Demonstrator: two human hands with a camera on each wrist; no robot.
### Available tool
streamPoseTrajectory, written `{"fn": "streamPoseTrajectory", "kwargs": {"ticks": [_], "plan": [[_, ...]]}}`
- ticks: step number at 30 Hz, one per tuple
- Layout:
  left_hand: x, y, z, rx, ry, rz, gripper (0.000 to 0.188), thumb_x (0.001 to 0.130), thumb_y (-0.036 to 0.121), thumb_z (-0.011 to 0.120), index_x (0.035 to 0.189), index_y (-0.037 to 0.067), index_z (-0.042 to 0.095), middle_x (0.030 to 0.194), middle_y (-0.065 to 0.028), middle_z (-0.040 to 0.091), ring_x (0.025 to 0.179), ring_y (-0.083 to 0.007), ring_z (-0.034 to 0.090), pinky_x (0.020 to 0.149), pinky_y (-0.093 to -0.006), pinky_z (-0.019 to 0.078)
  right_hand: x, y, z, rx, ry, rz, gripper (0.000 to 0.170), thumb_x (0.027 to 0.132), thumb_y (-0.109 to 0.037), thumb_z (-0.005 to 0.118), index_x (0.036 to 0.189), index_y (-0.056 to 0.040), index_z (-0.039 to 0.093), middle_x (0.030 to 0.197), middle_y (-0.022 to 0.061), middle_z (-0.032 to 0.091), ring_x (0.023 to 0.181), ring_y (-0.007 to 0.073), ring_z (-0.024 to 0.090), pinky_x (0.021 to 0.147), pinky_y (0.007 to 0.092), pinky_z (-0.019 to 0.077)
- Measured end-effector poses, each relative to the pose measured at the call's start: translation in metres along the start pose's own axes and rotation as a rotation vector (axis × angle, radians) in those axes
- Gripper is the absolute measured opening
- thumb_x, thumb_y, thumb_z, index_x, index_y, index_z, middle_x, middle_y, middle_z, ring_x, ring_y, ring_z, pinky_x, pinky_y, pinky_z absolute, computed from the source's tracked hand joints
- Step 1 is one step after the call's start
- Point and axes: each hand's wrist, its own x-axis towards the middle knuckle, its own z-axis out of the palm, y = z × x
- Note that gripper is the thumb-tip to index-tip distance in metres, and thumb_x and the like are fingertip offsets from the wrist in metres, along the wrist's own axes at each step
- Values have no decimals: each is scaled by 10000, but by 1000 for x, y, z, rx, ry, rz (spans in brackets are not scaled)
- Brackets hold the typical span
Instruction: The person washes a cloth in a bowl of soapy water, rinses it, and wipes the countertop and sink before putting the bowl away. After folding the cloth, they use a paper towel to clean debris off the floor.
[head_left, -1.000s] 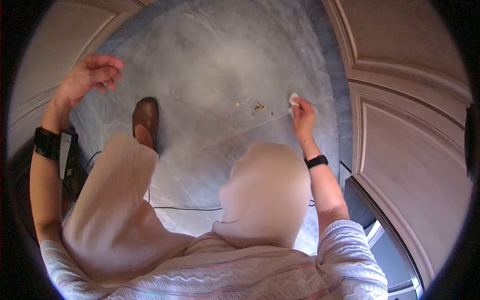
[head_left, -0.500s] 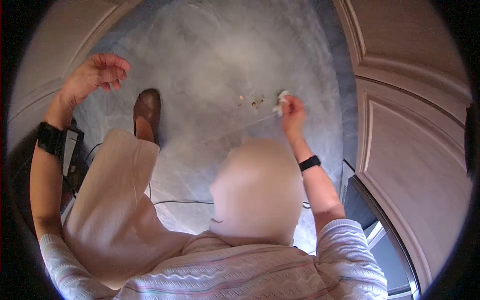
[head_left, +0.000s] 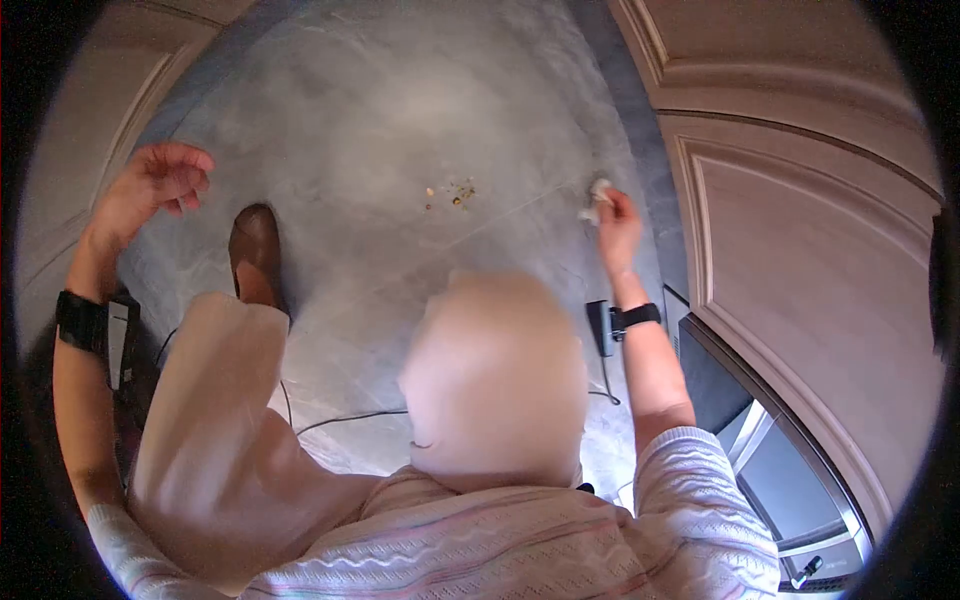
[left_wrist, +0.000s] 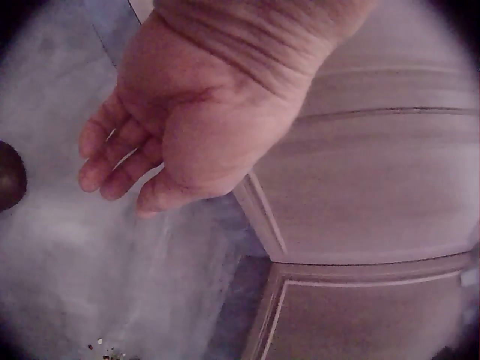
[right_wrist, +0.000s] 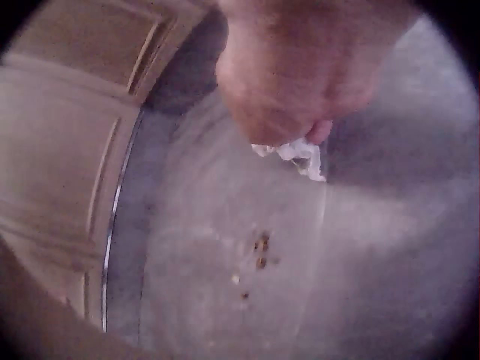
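My right hand [head_left: 619,238] pinches a crumpled white tissue [head_left: 601,190] between thumb and fingers, low over the grey floor [head_left: 380,120]. In the right wrist view the tissue [right_wrist: 304,157] pokes out beneath the curled fingers, with part of it hidden by the hand. To its left, in the head view, small brown and yellowish crumbs [head_left: 457,200] lie scattered on the floor. My left hand [head_left: 155,185] hangs in the air near the left cabinet, fingers loosely bent and nothing in them. The left wrist view shows its palm [left_wrist: 202,112] bare.
Panelled cabinets [head_left: 800,220] stand on the right and left. A black cable [head_left: 355,418] crosses the floor behind the crumbs, and a dark device [head_left: 599,328] hangs by the right wrist. A brown shoe [head_left: 256,248] stands on the left, and an appliance [head_left: 790,480] is at lower right.
My right hand moved left to the crumbs with the tissue, then back to the right, away from them. The crumbs are spread more widely than before. My left hand stays raised and loose.
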Motion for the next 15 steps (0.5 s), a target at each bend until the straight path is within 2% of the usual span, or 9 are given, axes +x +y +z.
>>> {"fn": "streamPoseTrajectory", "kwargs": {"ticks": [2, 3, 5, 7, 9, 11, 13, 15], "plan": [[1, 3, 3, 20, 8, -25, 183, 766, 183, 609, 930, 102, 606, 768, 20, 593, 641, -73, 550, 554, -211, 418, 8, 30, -27, -84, 60, 1, 194, 755, -46, 551, 944, -69, 595, 901, 137, 594, 817, 282, 581, 730, 339, 460], [2, 2, 3, 37, 0, -26, 188, 769, 187, 603, 934, 98, 604, 769, 19, 593, 639, -76, 551, 557, -214, 420, 11, 36, -32, -198, 104, 69, 188, 755, -54, 549, 936, -69, 596, 904, 135, 592, 816, 283, 580, 729, 339, 459], [5, 4, 4, 61, -8, -30, 193, 772, 191, 598, 937, 93, 602, 770, 17, 593, 637, -79, 551, 560, -218, 422, 14, 31, -24, -306, 147, 142, 182, 755, -63, 546, 929, -69, 597, 906, 133, 591, 815, 284, 580, 728, 340, 458], [7, 5, 5, 82, 26, -87, 209, 779, 216, 587, 941, 86, 602, 769, 17, 590, 627, -87, 545, 564, -222, 424, 6, 6, 9, -325, 242, 19, 172, 753, -88, 552, 919, -94, 598, 914, 127, 586, 818, 296, 574, 720, 351, 460], [7, 5, 9, 101, 34, -55, 221, 780, 227, 585, 947, 84, 600, 772, 18, 589, 627, -88, 543, 566, -222, 423, -4, -30, 40, -345, 101, -73, 164, 753, -101, 557, 914, -105, 594, 925, 130, 577, 827, 312, 566, 710, 370, 461], [7, 7, 8, 121, 61, -33, 233, 781, 239, 583, 952, 81, 599, 775, 19, 588, 628, -89, 540, 567, -222, 423, -10, -61, 70, -296, 57, -149, 164, 753, -104, 561, 914, -105, 592, 925, 131, 574, 828, 316, 562, 710, 375, 462], [13, 11, 9, 122, -35, -11, 250, 782, 239, 579, 964, 68, 594, 786, 11, 586, 643, -90, 542, 573, -222, 423, -15, -84, 90, -250, 12, -222, 164, 752, -107, 565, 914, -105, 590, 924, 131, 571, 829, 320, 559, 709, 380, 463], [17, 14, 14, 116, -47, -21, 250, 777, 234, 580, 964, 68, 594, 785, 7, 586, 654, -91, 546, 575, -220, 422, -17, -100, 105, -191, -130, -368, 168, 764, -95, 547, 926, -105, 590, 917, 123, 567, 825, 318, 558, 710, 381, 464]]}}
